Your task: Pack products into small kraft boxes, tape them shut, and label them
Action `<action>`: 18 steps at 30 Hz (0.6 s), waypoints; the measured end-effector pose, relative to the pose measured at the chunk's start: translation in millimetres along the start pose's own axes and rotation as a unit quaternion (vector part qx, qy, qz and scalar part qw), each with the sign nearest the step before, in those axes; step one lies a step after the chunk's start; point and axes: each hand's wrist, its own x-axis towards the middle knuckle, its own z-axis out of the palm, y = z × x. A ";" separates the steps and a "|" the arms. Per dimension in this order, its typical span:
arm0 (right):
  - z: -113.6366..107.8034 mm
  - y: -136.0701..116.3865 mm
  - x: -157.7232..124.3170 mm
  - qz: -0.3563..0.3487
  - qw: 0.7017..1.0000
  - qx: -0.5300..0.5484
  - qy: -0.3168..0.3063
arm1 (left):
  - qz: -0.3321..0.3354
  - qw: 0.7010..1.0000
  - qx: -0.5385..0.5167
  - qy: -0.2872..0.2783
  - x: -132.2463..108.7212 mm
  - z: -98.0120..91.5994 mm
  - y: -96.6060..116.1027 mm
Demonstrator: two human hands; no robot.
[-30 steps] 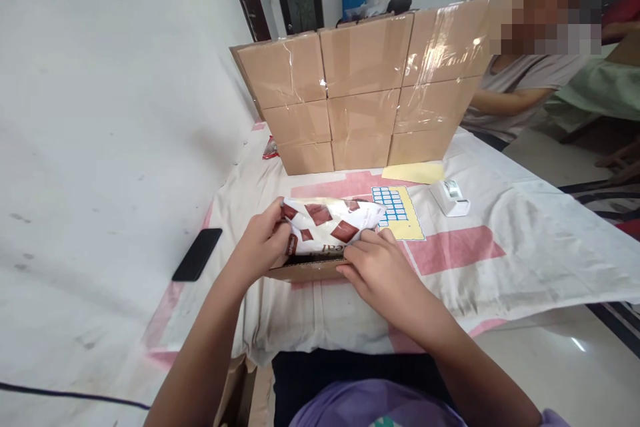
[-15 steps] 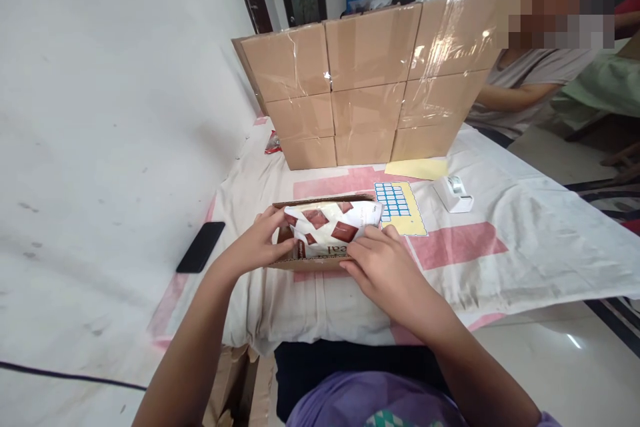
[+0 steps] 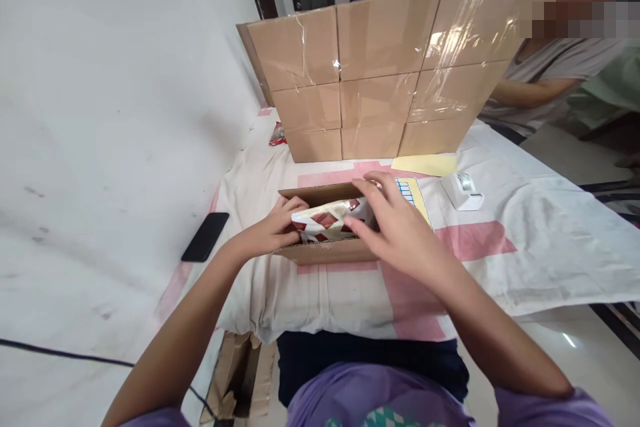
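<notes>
An open cardboard box (image 3: 327,254) sits on the cloth-covered table in front of me. Inside it lies a white food packet (image 3: 327,219) with brown diamond shapes, its lower part hidden by the near wall. At the left end, my left hand (image 3: 273,230) has its fingers and thumb closed about the packet's end, between the box walls. My right hand (image 3: 395,220) is over the right end with fingers spread; its thumb touches the packet's top and its fingers reach toward the far wall. The right end of the packet is hidden behind that hand.
A taped wall of cardboard boxes (image 3: 380,73) stands across the table's back. A white tape dispenser (image 3: 463,191), yellow paper (image 3: 425,165) and a patterned yellow card (image 3: 417,197) lie right. A black phone (image 3: 205,237) lies left. Another person (image 3: 545,87) sits beyond, at right.
The packet has gone lower into the box, and its printed front shows less. My right hand has lifted from the near edge and spread its fingers over the right end.
</notes>
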 end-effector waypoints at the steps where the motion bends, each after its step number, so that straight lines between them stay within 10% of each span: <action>1: -2.8 4.1 8.6 -0.001 1.000 -0.015 -0.025 | 0.008 1.000 -0.009 0.010 -1.2 0.2 -1.1; 8: -12.3 7.3 55.6 -0.041 0.947 -0.086 -0.307 | 0.003 0.977 -0.096 0.193 -21.6 10.6 -25.8; 13: -10.1 -17.7 75.6 -0.120 0.885 -0.227 -0.389 | 0.029 0.962 -0.111 0.249 -26.6 23.2 -33.1; 18: 4.4 -17.1 82.7 -0.125 0.854 -0.146 -0.483 | 0.025 0.951 -0.143 0.271 -26.6 32.4 -33.4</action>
